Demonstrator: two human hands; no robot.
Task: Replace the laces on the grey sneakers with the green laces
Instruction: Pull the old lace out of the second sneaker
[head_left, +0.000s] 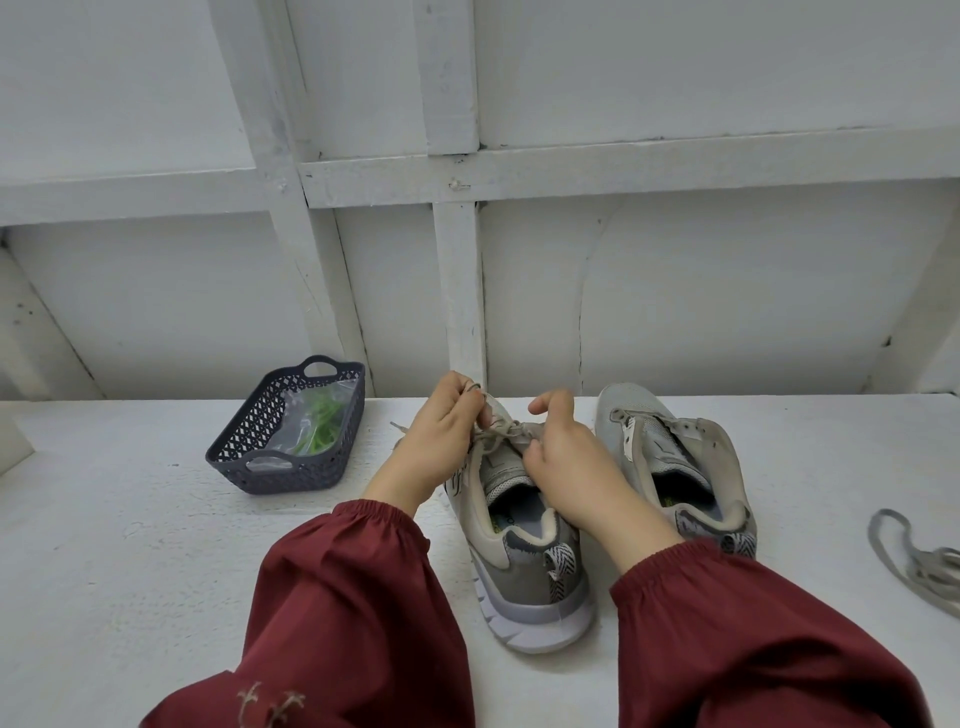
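Two grey sneakers stand side by side on the white table, heels toward me. The left sneaker (524, 561) still carries its grey lace (498, 434). My left hand (439, 439) pinches that lace near the toe end. My right hand (563, 457) lies over the tongue, its fingers curled on the same lace. The right sneaker (675, 457) has no lace in it. The green laces (319, 423) lie in a clear bag inside a dark basket (291, 475) to the left.
A loose grey lace (914, 561) lies on the table at the far right. A white panelled wall rises just behind the shoes. My red sleeves cover the near part of the table.
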